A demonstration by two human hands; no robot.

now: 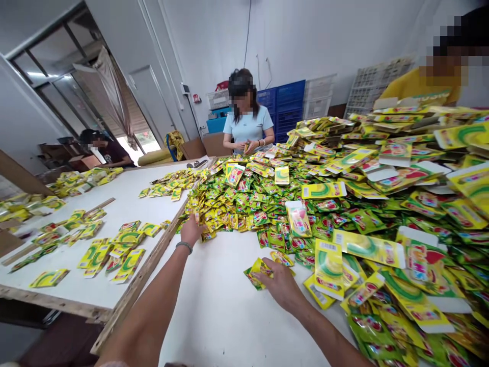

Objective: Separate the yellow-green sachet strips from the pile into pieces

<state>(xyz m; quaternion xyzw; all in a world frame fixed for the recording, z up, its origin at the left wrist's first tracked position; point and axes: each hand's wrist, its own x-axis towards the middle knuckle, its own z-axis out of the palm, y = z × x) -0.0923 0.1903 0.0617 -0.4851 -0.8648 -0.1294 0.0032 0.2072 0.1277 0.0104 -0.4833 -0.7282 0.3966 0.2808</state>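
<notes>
My right hand (280, 283) is closed on a couple of small green-and-yellow candy sachets (258, 272), held just above the white tabletop (214, 311). More sachets lie just beyond its fingers. At the near left edge of a large heap of sachets (244, 199), my left hand (191, 230) reaches in, with a dark band on its wrist. Its fingertips are partly hidden against the yellow sachets, so I cannot see whether they grip one. Flat yellow printed boxes (329, 267) lie on the heap to the right of my right hand.
Boxes pile high over sachets (397, 153) on the right. A wooden strip (148, 270) edges the table at left; beyond it lie more boxes (128, 255). A person in light blue (246, 125) handles something across the table. Others are at far left and right. Blue crates (284, 104) stand behind.
</notes>
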